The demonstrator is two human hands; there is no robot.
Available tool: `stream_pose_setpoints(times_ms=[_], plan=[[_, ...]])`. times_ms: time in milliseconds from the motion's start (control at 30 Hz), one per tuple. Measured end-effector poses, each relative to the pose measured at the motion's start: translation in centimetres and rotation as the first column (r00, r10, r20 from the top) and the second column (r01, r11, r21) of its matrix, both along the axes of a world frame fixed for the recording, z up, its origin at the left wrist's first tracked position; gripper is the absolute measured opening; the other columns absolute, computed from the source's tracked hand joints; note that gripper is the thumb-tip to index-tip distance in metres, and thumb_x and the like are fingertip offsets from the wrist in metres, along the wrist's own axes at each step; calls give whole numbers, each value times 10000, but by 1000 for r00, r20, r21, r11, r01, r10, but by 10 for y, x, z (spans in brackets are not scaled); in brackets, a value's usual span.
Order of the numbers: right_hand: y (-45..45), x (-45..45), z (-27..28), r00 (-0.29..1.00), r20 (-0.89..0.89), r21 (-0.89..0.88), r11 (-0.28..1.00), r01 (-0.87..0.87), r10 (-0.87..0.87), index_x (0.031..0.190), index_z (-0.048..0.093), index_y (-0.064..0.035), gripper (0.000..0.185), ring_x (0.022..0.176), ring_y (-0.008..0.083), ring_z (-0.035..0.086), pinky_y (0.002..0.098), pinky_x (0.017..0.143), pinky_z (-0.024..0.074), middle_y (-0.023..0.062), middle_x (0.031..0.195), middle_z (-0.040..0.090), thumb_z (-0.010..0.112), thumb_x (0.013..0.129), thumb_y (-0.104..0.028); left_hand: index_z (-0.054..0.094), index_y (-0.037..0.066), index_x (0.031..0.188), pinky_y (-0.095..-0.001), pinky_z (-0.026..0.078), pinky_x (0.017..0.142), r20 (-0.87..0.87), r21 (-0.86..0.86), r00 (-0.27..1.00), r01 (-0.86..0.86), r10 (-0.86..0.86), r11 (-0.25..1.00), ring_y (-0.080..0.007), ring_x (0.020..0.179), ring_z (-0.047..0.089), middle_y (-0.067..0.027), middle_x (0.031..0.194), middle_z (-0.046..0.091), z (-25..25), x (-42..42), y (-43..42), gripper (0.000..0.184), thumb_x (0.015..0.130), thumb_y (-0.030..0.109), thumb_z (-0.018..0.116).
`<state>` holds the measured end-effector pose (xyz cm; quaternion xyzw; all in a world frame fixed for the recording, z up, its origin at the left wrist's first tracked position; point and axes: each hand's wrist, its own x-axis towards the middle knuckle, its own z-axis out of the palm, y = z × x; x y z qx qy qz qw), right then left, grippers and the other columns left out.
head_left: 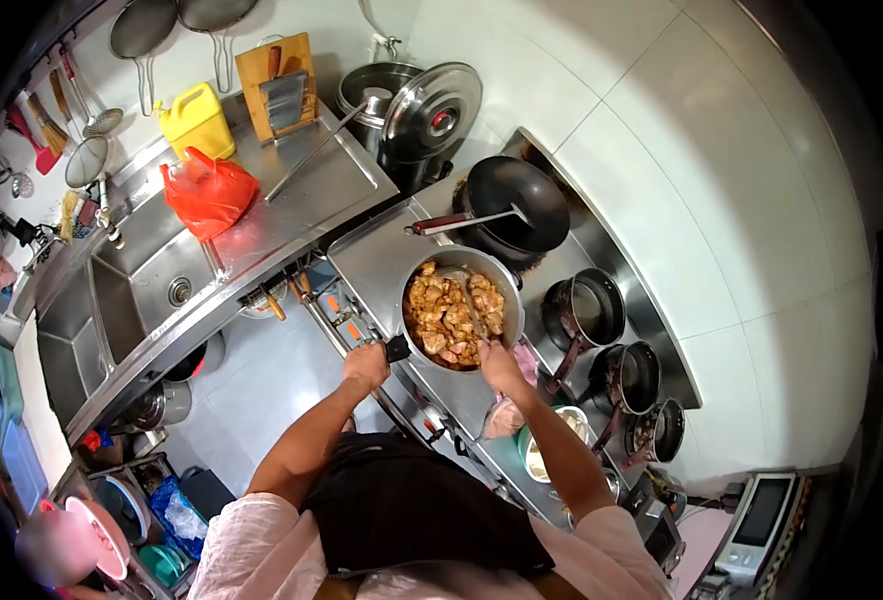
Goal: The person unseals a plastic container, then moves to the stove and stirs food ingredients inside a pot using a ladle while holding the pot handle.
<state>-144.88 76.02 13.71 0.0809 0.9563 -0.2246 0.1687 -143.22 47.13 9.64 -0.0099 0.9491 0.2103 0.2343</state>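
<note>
A deep grey metal pot point(513, 312) is full of browned, sauced chunks of meat point(451, 315). It is over the front of the steel stove counter. My left hand point(366, 366) is closed around the pot's black side handle point(397, 348). At the pot's near right rim, my right hand point(501, 368) is closed on the end of a metal spatula point(475, 305). The spatula reaches into the meat, and its head is partly covered. A pink cloth point(526, 362) lies just beyond my right hand.
Behind the pot is a black wok point(531, 190) with a utensil across it. Several small pans point(586, 305) line the right side. The steel sink counter point(326, 195) at left carries a red plastic bag point(206, 195), a yellow jug point(196, 122) and a lidded stockpot point(361, 95).
</note>
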Motion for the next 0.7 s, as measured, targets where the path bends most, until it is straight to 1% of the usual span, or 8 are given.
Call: stream_pose_setpoints(times_ms=[133,233,300,367,433,467,600,700], plan=[[20,33,12,988,112,-17,994,-108,109,1041,598,60,548,981,528,612,569,867,478,372,985,632,417,1014,-457,683,59,1075,-438,553,864,28,-14,1000,-14,14,1000,-343,993,695,-184,1058,711,5,0,1,262,872,157,549],[48,68,-4,982,60,45,982,-182,179,998,594,55,540,907,500,642,546,792,511,343,931,649,422,1014,-456,683,60,1076,-438,554,867,48,-17,998,-32,33,999,-344,1008,691,-189,1071,707,12,1,1,261,872,146,545],[62,77,29,949,108,-14,955,-295,295,993,581,55,532,869,472,654,536,737,519,321,891,654,424,1015,-453,683,58,1077,-439,557,862,59,-5,998,-21,21,1000,-351,1008,691,-193,1077,704,7,0,-1,261,872,149,550],[59,81,73,950,150,-60,962,-266,272,1003,567,48,508,826,452,660,529,693,522,306,854,653,431,1016,-442,683,55,1073,-439,559,858,46,-7,999,-20,20,1000,-355,1000,693,-192,1072,706,5,-1,0,257,867,158,569],[55,71,105,971,205,-83,991,-104,120,1029,551,34,469,778,440,659,524,659,519,300,822,646,442,1017,-422,684,47,1060,-440,562,848,25,-4,1000,-15,15,1000,-354,988,695,-188,1062,708,5,-1,0,258,846,176,619],[63,69,103,946,51,-5,948,-319,319,1086,536,8,419,722,455,653,536,646,513,312,834,645,474,1009,-398,683,45,1057,-440,564,844,7,-8,1000,-8,8,1000,-355,983,696,-187,1056,710,2,-1,0,260,841,180,629],[33,43,112,960,-111,196,953,-232,256,1054,544,-13,367,736,458,657,550,661,514,270,781,664,548,974,-372,682,37,1045,-439,570,825,-19,2,1000,13,-13,1000,-360,961,701,-194,1032,713,0,1,-2,248,849,171,612],[34,8,62,894,-268,319,909,-270,360,1026,542,-21,355,745,450,665,542,669,522,238,741,673,563,962,-369,679,36,1048,-438,573,813,-9,17,1000,13,-13,1000,-364,946,703,-196,1019,715,-3,0,-3,242,863,157,582]])
